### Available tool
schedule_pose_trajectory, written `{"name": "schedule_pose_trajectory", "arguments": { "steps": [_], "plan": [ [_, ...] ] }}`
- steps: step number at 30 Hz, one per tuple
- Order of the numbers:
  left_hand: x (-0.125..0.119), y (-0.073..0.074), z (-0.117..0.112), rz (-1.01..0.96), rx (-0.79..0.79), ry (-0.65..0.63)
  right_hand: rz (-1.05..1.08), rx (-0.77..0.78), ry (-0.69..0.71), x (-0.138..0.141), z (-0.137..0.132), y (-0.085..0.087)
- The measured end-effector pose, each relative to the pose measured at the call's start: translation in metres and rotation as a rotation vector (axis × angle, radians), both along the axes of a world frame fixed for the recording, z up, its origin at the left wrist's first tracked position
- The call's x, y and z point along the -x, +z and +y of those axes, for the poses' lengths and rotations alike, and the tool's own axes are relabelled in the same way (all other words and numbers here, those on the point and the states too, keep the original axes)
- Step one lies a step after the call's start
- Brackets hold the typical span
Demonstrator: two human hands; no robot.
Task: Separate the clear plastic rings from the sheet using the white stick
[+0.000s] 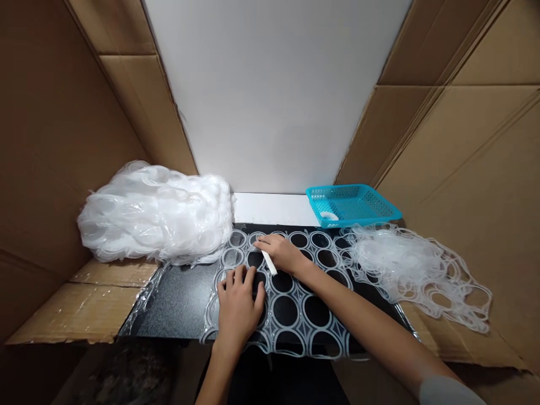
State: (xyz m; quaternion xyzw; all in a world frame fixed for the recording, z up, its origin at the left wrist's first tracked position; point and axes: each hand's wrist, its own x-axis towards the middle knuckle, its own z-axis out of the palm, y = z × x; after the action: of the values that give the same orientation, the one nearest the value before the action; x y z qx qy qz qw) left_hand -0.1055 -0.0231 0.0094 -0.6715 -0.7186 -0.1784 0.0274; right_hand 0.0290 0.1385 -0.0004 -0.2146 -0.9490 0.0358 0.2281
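Ring sheet (301, 325): spread left hand (239, 297), nine o'clock, apparently steadies it; right hand (282, 253), twelve o'clock, pinches white stick (269, 263).

A table (177, 301) with a black speckled top is noted, bordered by cardboard (113, 282) at its left. Across the middle, a sheet of joined plastic rings (301, 325) is laid flat. A white pile (156, 214) is placed at left, overlapping the cardboard. At right, a blue basket (360, 220) is set behind a tangled plastic heap (396, 261).
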Motion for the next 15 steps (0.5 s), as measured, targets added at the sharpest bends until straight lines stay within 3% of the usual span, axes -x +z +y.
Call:
{"name": "schedule_pose_trajectory", "arguments": {
  "steps": [9,13,15],
  "plan": [
    [0.004,-0.005,-0.002,-0.059,-0.029,-0.002,0.132,0.095,-0.113,-0.015,0.050,0.039],
    [0.006,-0.007,-0.001,-0.069,-0.037,-0.006,0.264,0.067,-0.206,-0.055,0.048,0.063],
    [0.007,-0.009,0.000,-0.071,-0.039,-0.014,0.335,0.055,-0.355,-0.092,0.037,0.072]
  ]
}}
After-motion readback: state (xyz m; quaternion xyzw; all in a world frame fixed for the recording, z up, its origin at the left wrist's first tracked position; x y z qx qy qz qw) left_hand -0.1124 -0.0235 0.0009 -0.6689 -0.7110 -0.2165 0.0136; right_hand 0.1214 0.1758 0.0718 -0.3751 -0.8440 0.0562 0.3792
